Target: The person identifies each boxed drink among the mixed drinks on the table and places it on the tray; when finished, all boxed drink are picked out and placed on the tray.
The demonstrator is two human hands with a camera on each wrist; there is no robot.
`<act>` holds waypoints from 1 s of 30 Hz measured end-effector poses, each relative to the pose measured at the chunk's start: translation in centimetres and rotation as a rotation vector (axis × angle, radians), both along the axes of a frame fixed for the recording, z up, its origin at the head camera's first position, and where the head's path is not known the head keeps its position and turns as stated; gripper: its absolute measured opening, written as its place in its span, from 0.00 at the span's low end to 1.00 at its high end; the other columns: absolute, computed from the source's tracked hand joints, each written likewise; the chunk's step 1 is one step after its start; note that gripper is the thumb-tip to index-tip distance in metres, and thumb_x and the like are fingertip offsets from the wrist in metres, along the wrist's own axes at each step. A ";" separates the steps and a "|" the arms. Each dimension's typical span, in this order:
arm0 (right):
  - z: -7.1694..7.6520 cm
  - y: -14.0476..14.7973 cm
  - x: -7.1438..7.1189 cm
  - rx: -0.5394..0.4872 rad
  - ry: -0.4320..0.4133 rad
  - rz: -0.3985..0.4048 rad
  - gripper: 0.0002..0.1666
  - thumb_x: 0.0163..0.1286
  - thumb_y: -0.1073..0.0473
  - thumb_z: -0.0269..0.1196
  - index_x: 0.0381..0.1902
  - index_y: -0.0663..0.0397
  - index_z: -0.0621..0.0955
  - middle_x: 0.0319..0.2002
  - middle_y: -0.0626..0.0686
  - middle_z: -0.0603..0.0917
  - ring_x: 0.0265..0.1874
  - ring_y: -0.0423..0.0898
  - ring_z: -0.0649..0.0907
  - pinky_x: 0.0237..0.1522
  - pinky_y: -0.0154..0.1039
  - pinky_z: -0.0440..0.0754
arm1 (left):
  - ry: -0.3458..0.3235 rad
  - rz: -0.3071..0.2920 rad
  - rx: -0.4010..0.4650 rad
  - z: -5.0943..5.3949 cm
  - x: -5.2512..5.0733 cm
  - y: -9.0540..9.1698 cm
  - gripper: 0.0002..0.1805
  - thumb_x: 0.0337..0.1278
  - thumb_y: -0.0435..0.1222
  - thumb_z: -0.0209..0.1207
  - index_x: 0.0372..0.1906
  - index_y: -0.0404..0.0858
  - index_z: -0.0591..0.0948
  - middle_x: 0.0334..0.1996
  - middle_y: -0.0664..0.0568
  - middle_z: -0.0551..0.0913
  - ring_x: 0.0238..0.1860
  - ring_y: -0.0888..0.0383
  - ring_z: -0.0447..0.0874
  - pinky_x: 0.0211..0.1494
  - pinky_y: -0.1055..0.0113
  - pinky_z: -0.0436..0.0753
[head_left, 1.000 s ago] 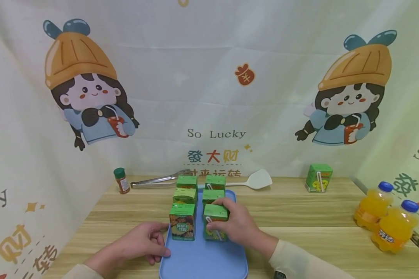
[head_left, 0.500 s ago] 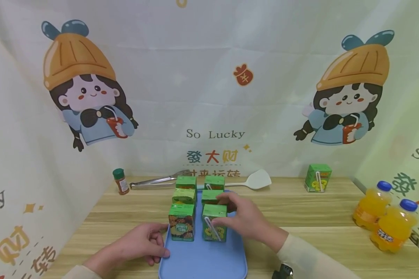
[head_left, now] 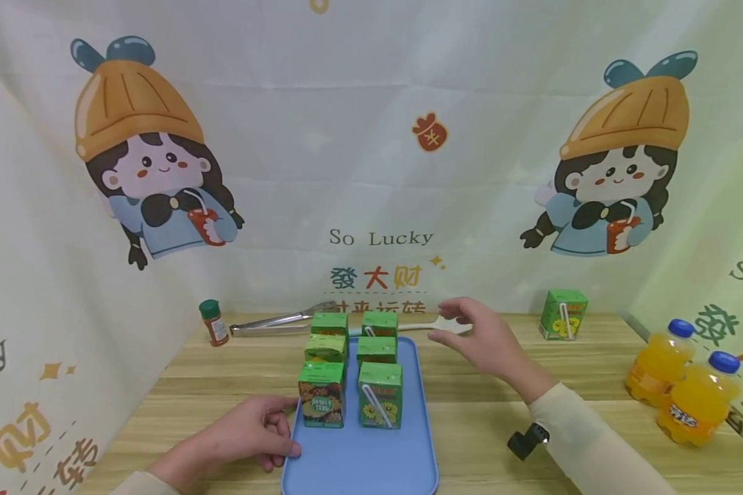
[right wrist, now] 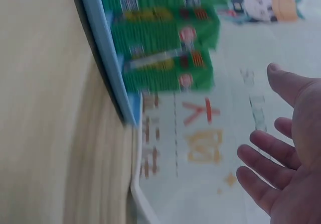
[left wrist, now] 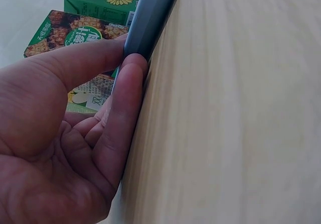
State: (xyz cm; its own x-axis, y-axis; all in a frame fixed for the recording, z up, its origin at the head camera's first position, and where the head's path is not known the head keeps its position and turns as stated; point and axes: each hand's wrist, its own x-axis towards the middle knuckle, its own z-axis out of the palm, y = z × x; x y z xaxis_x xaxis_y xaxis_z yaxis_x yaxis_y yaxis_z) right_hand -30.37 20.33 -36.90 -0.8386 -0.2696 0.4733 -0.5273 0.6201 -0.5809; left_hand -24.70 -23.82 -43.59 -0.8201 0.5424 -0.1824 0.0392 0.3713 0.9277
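My left hand (head_left: pixel 248 434) holds the left rim of the blue tray (head_left: pixel 378 467); its fingers are curled at the edge, and the left wrist view shows fingertips (left wrist: pixel 133 66) against the rim. On the tray stand several green drink cartons in two rows, among them a front-left carton (head_left: pixel 322 395) with a brown fruit print and a front-right carton (head_left: pixel 380 397) with a straw and yellow flowers. My right hand (head_left: pixel 486 340) is in the air right of the tray, fingers spread and holding nothing. In the right wrist view its palm (right wrist: pixel 296 158) is apart from the cartons (right wrist: pixel 165 33).
Another green carton (head_left: pixel 563 315) stands at the back right. Two orange drink bottles (head_left: pixel 696 399) are at the right edge. Behind the tray lie metal tongs (head_left: pixel 278 320) and a white spatula (head_left: pixel 417 326), partly hidden. A green-capped spice jar (head_left: pixel 214 323) stands back left.
My right hand has let go of the front-right carton and moved up and to the right, away from the tray. My left hand has stayed at the tray's rim.
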 end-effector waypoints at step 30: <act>0.5 12.3 -3.9 -0.037 -0.066 -0.390 0.49 0.78 0.36 0.72 0.79 0.67 0.72 0.78 0.74 0.69 0.78 0.75 0.67 0.76 0.77 0.67 | 0.014 0.007 -0.020 0.0 0.1 -0.1 0.52 0.67 0.34 0.76 0.81 0.12 0.56 0.34 0.44 0.89 0.30 0.52 0.89 0.31 0.61 0.92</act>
